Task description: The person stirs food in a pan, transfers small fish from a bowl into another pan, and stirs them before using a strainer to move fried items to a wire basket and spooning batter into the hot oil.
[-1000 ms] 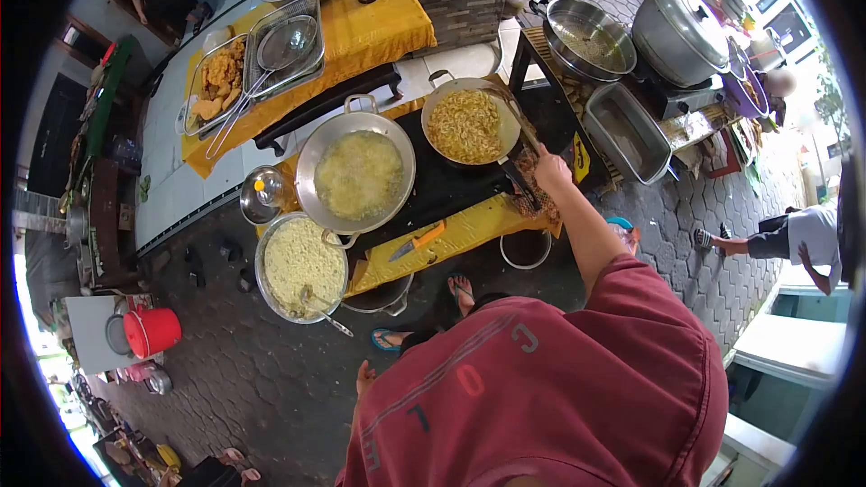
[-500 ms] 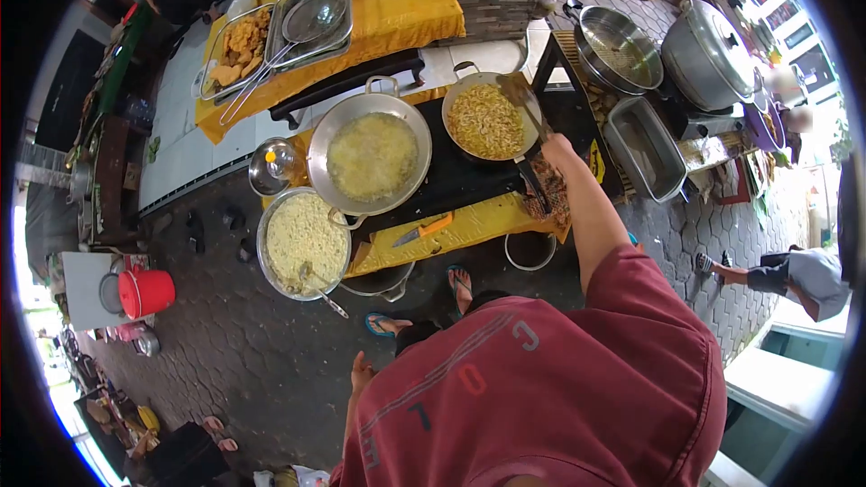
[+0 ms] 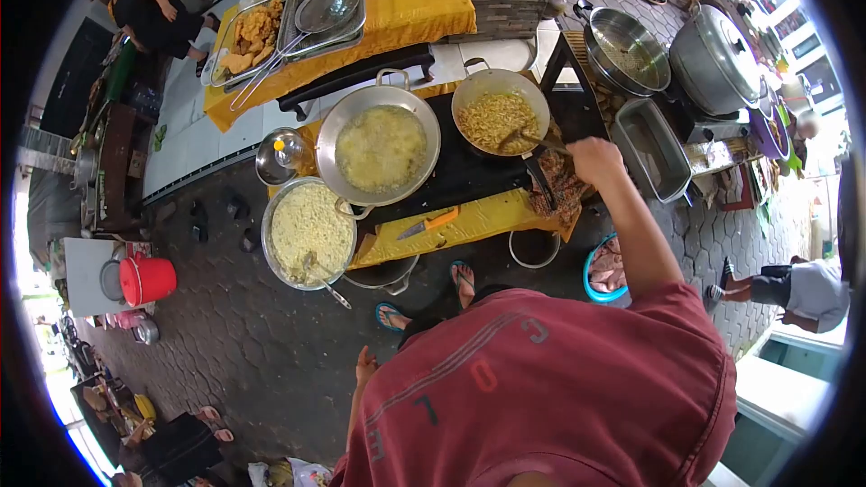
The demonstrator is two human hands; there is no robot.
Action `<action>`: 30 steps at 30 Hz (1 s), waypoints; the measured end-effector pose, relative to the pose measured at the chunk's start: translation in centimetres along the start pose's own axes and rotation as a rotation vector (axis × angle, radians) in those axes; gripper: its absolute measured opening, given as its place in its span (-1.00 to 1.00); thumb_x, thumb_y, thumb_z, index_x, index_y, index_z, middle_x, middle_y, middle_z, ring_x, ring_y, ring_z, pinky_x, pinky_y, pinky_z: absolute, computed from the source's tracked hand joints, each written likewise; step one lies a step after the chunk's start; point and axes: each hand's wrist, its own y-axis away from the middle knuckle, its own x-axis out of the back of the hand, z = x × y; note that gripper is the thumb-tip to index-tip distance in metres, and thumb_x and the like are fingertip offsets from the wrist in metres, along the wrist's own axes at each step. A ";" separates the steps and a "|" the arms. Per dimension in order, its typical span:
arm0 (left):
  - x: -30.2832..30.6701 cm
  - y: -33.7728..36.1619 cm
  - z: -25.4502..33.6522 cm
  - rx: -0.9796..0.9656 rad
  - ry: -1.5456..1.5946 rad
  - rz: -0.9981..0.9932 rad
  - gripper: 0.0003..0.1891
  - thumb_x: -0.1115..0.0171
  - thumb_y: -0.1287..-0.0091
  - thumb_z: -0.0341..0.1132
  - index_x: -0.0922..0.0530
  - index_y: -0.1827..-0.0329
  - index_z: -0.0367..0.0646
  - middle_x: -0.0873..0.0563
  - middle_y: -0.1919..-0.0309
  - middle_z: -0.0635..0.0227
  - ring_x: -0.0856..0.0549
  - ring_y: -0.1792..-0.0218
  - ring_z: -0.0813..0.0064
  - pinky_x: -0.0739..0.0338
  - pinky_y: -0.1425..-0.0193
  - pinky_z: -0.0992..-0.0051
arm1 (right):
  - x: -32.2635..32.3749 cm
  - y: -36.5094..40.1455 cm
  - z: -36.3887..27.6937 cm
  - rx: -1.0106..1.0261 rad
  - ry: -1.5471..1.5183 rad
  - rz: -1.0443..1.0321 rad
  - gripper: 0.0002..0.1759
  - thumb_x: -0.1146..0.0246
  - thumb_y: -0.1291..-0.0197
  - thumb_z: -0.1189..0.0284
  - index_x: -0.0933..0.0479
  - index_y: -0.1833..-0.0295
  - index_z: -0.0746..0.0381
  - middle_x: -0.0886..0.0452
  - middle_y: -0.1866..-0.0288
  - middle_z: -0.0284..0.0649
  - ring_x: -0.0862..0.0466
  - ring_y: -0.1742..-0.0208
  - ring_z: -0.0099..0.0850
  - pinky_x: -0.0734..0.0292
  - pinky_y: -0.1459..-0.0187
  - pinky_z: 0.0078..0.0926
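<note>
My right hand (image 3: 597, 162) is closed around the handle of a spatula (image 3: 519, 137), whose blade lies in the food at the near side of the right pan (image 3: 494, 81). Golden pieces (image 3: 496, 117) sit in oil in that pan. Down by my left side, my left hand (image 3: 365, 365) hangs with its fingers apart, holding nothing. A wide pan (image 3: 329, 140) of bubbling oil stands left of the first pan. Nearer me is a bowl of pale batter (image 3: 311, 221) with a ladle (image 3: 330, 290) in it.
An orange-handled knife (image 3: 440, 219) lies on the yellow cloth (image 3: 501, 221). Fried food (image 3: 256, 32) and a wire strainer (image 3: 327, 9) rest on the back table. A blue-rimmed basin (image 3: 606, 271) stands on the floor at right. People stand at far left (image 3: 158, 13) and far right (image 3: 812, 293).
My right hand has moved right and nearer me, drawing the spatula from the pan's far right side to its near side. The person at left has come further into view.
</note>
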 end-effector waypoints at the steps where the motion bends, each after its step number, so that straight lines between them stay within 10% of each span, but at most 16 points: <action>1: -0.1 0.3 0.2 -0.043 -0.097 0.008 -0.43 0.13 -0.22 -0.64 -0.22 -0.29 0.08 -0.51 0.05 0.19 -0.53 0.37 0.58 -0.52 0.31 0.50 | -0.7 0.0 -0.1 0.004 0.007 0.002 -0.76 -0.05 -0.07 0.45 -0.58 0.19 0.24 -0.59 0.13 -0.06 -0.59 0.07 -0.16 -0.52 0.11 -0.26; 13: -0.8 0.4 2.0 -0.059 0.285 0.016 -0.42 0.18 -0.21 -0.61 -0.19 -0.30 0.12 -0.44 0.03 0.21 -0.56 0.38 0.50 -0.52 0.38 0.48 | -11.0 -7.8 3.0 -0.327 -0.543 -0.120 -0.47 0.06 -0.18 0.47 -0.21 -0.30 -0.02 -0.51 -0.02 -0.02 -0.64 0.25 -0.16 -0.57 0.37 -0.25; 16: -0.8 0.6 1.5 -0.094 0.055 0.012 -0.43 0.16 -0.22 -0.61 -0.20 -0.29 0.11 -0.45 0.06 0.23 -0.56 0.39 0.50 -0.51 0.40 0.49 | -13.5 -9.2 0.4 -0.648 -1.354 -0.202 -0.49 0.15 -0.24 0.46 -0.16 -0.33 -0.01 -0.36 0.63 -0.25 -0.31 0.75 -0.41 -0.33 0.70 -0.34; 19: -0.9 1.1 1.7 -0.068 0.124 0.031 -0.45 0.15 -0.24 -0.61 -0.21 -0.29 0.11 -0.45 0.10 0.26 -0.56 0.40 0.49 -0.52 0.39 0.49 | -15.0 -9.7 -2.5 -0.651 -1.799 -0.459 -0.48 0.21 -0.33 0.38 0.04 -0.39 -0.02 -0.29 0.68 -0.33 -0.20 0.80 -0.52 -0.23 0.76 -0.46; 30: -0.4 0.4 1.5 0.031 0.168 0.003 -0.45 0.14 -0.23 -0.63 -0.22 -0.27 0.09 -0.45 0.10 0.24 -0.56 0.38 0.47 -0.53 0.35 0.45 | -9.0 -2.9 -3.0 -0.257 -1.321 -0.373 -0.52 0.15 -0.33 0.37 -0.08 -0.36 0.05 -0.27 0.70 -0.31 -0.24 0.81 -0.51 -0.25 0.76 -0.41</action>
